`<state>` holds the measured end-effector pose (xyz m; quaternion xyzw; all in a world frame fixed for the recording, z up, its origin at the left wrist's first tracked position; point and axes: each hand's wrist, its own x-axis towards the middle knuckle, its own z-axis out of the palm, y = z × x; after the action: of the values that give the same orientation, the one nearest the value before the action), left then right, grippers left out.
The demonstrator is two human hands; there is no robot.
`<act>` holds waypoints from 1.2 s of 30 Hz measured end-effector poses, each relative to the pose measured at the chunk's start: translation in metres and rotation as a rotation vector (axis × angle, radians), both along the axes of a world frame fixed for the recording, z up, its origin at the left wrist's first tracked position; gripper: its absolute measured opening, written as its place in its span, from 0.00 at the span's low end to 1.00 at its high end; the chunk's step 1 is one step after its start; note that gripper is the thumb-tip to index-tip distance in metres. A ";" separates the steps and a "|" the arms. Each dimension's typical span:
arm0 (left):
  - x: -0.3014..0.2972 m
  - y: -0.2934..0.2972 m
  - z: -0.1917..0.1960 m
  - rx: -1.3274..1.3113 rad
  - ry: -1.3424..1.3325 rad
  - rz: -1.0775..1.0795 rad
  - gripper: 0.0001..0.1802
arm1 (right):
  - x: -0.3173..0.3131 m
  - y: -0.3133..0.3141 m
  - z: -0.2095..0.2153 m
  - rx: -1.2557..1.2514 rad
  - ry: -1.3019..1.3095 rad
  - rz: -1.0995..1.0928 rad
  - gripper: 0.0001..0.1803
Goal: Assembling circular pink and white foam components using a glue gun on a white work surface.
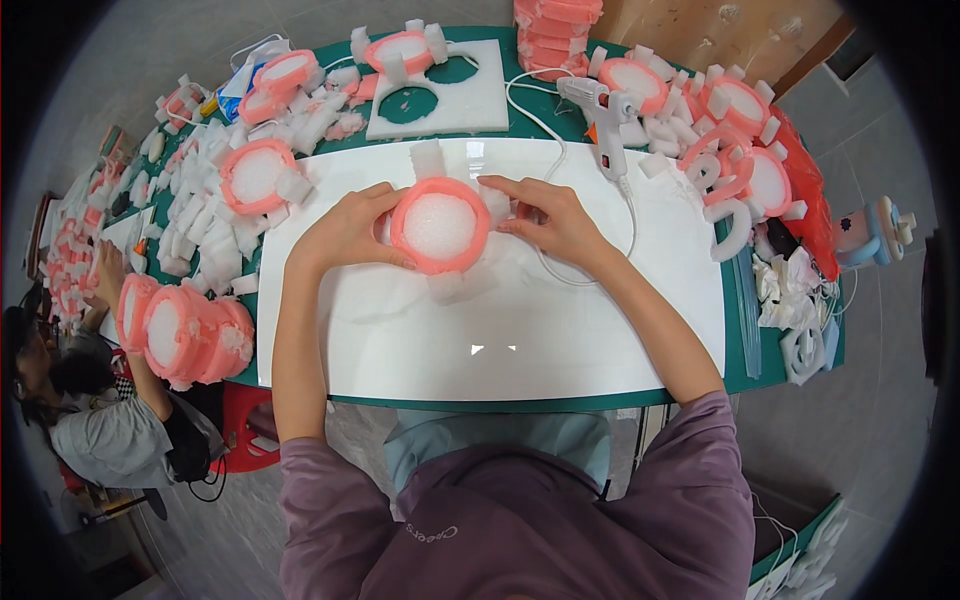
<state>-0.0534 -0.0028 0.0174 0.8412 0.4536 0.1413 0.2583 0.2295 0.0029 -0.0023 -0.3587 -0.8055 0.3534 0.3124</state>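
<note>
Over the white work sheet point(500, 345), a round white foam disc with a pink foam rim point(440, 226) is held up between my hands. My left hand point(350, 228) is closed on its left edge, thumb low and fingers along the upper side. White foam blocks stick out at its top point(427, 158) and bottom. At the right edge sits another small foam block point(497, 206), pinched between the thumb and index finger of my right hand point(552, 222). Whether that block is stuck to the rim I cannot tell.
A white glue gun point(604, 115) lies beyond my right hand, its cable looping over the sheet. A foam board with round holes point(480, 85), loose foam blocks point(205, 205) and stacked pink rings point(190, 335) surround the sheet. Another person point(120, 430) works at the left.
</note>
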 end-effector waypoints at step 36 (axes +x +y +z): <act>0.000 0.001 0.000 0.011 -0.007 -0.012 0.43 | 0.000 0.000 -0.001 -0.005 0.007 -0.003 0.31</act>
<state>-0.0537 -0.0021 0.0170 0.8449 0.4467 0.1450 0.2562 0.2291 0.0033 -0.0032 -0.3593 -0.8030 0.3564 0.3149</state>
